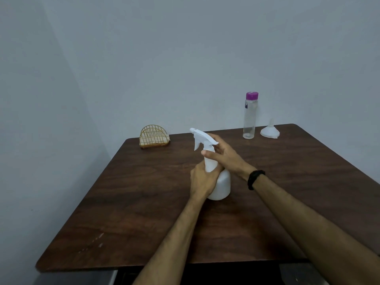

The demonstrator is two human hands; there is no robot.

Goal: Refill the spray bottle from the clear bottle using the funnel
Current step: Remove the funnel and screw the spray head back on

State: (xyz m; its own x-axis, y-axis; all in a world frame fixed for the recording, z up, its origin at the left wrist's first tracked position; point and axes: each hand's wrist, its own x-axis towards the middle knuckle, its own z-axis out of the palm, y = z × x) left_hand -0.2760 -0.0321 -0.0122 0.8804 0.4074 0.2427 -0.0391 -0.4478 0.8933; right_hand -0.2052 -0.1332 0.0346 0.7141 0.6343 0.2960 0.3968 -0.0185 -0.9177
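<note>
So, on the far left of the brown table (144, 202) sits a little gold wire rack (153, 136), out of the way. Near the middle stands the white spray bottle (221, 186). The left hand (202, 179) wraps its fingers tight around the bottle's lower neck, likely to keep it from turning. The right hand (224, 153) curls its fingers around the spray top (202, 137), probably to twist it off so the funnel can go in. You cannot see inside the white bottle. Farther right, near the back edge, stands the clear bottle (249, 118), purple cap (252, 95) on, with some clear water inside. Just beside it the white funnel (269, 131) rests wide side down, spout up
</note>
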